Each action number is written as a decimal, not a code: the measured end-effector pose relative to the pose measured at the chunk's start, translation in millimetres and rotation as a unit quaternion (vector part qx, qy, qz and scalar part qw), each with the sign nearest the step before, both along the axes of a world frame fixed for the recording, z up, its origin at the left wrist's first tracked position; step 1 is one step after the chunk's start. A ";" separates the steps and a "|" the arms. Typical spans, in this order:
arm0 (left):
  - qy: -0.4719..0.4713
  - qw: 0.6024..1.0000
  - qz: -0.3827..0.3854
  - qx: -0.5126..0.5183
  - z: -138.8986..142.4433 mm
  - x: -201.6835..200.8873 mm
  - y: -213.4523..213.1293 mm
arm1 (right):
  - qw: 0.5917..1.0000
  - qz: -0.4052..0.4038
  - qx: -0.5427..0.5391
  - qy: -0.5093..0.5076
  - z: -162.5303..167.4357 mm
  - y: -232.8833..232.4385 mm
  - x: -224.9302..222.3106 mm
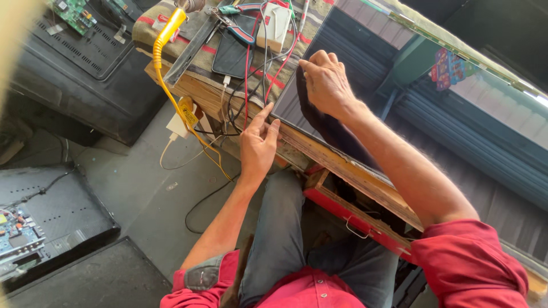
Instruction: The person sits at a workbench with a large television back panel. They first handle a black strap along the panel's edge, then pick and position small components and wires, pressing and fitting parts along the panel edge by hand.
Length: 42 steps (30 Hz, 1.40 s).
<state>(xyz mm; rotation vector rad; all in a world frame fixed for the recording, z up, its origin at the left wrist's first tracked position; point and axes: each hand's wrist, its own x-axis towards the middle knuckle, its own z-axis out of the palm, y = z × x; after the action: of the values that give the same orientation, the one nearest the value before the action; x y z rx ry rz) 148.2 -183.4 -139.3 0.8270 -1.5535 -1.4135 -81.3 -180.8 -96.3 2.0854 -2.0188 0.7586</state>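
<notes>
Here, a dark flat screen panel (365, 74) lies across a wooden bench (348, 171), its near corner toward the person. Right hand (328, 85): fingers closed on a dark cloth strip (319, 122), pressing it against the panel's glass; the strip trails down over the panel's edge. Left hand (258, 145): fingers spread apart, holding nothing, fingertips at the panel's corner beside red and black wires (248, 68). Also on the bench: a phone (231, 54), pliers (234, 28), a white box (274, 25) and a yellow coiled cord (165, 34). Circuit boards (74, 14) sit on black casings on the floor.
</notes>
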 end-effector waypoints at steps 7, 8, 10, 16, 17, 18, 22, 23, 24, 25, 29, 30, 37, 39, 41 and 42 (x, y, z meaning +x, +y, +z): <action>-0.088 0.995 -0.006 -0.045 11.0 8.2 -10.2 | 0.999 -0.026 0.003 0.025 -1.7 -4.8 10.2; -0.084 0.995 -0.009 -0.048 11.0 9.8 -10.8 | 0.999 -0.025 -0.001 0.020 -3.4 -2.7 11.7; -0.071 0.996 -0.017 -0.058 10.9 9.6 -12.8 | 0.999 -0.029 -0.012 0.016 -5.9 -2.5 13.8; -0.061 0.996 -0.017 -0.062 7.4 9.4 -14.2 | 0.999 -0.038 -0.030 -0.022 -13.0 -2.0 12.8; -0.059 0.996 -0.019 -0.060 6.7 9.7 -14.3 | 0.998 -0.039 -0.030 -0.031 -13.9 -2.4 11.6; -0.056 0.997 -0.020 -0.056 6.2 9.8 -14.3 | 0.998 -0.040 -0.025 -0.035 -14.4 -3.4 10.0; -0.053 0.997 -0.014 -0.061 4.1 10.0 -14.9 | 0.994 -0.046 -0.030 -0.091 -15.4 -7.2 4.7; -0.043 0.998 -0.020 -0.048 3.4 9.8 -15.6 | 0.992 -0.048 -0.037 -0.113 -15.4 -7.7 4.2; -0.035 0.998 -0.027 -0.035 2.9 10.1 -15.2 | 0.993 -0.055 -0.038 -0.100 -16.4 -7.4 5.6; -0.027 0.999 -0.034 -0.021 2.1 10.8 -14.6 | 0.993 -0.062 -0.040 -0.088 -17.9 -7.5 8.3; -0.042 0.998 -0.030 -0.039 0.7 14.3 -13.6 | 0.995 -0.079 -0.048 -0.023 -21.2 -6.4 22.4; -0.051 0.997 -0.026 -0.047 1.2 15.1 -13.4 | 0.995 -0.080 -0.047 -0.023 -20.2 -6.1 24.4; -0.056 0.996 -0.025 -0.061 1.0 18.9 -14.4 | 0.994 -0.055 -0.050 -0.078 -13.6 -6.4 22.6; -0.068 0.995 -0.038 -0.061 -1.7 20.0 -17.9 | 0.995 -0.044 -0.046 -0.079 -10.9 -8.3 17.5; -0.069 0.991 -0.032 -0.106 -2.7 19.4 -26.8 | 0.997 -0.031 -0.046 -0.062 -4.5 -13.5 10.2; -0.063 0.987 -0.020 -0.149 -1.7 18.0 -33.6 | 0.998 -0.013 -0.040 -0.035 -1.2 -15.9 7.3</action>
<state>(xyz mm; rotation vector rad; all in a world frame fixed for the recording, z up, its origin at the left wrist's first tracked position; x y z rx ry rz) 166.2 -217.0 -141.0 0.7157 -1.8333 -1.1355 -73.9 -196.8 -97.5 2.0122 -2.0121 0.9049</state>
